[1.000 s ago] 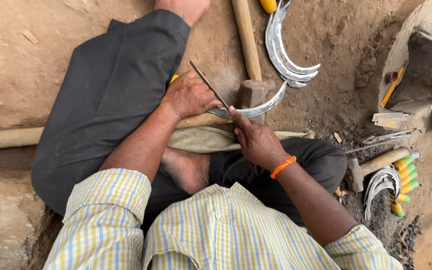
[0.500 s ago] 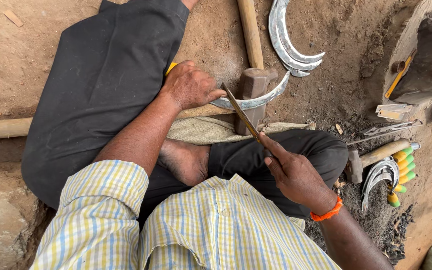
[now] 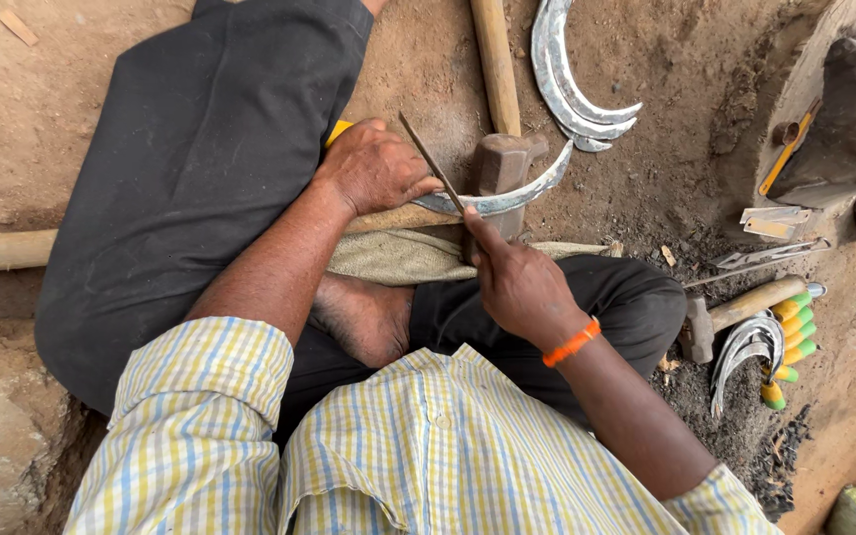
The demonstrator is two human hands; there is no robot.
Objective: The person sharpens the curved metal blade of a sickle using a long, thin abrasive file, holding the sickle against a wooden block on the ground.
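Observation:
I sit cross-legged on the dirt floor. My left hand (image 3: 374,168) grips the yellow-handled end of a curved sickle blade (image 3: 522,193) and presses it onto a wooden block (image 3: 500,163). My right hand (image 3: 517,282), with an orange band at the wrist, holds a thin metal file (image 3: 430,161) that slants across the blade's inner edge. A folded sack cloth (image 3: 398,256) lies over my leg under the work.
Two bare sickle blades (image 3: 567,84) lie on the ground beyond the block, beside a long wooden handle (image 3: 495,59). At right are a hammer (image 3: 735,309), finished sickles with yellow-green handles (image 3: 780,342), metal scraps (image 3: 770,223) and a stone forge edge (image 3: 849,109).
My right hand pulled the file back toward me half a second ago, then pushed it forward again across the blade. My left hand kept the sickle in place.

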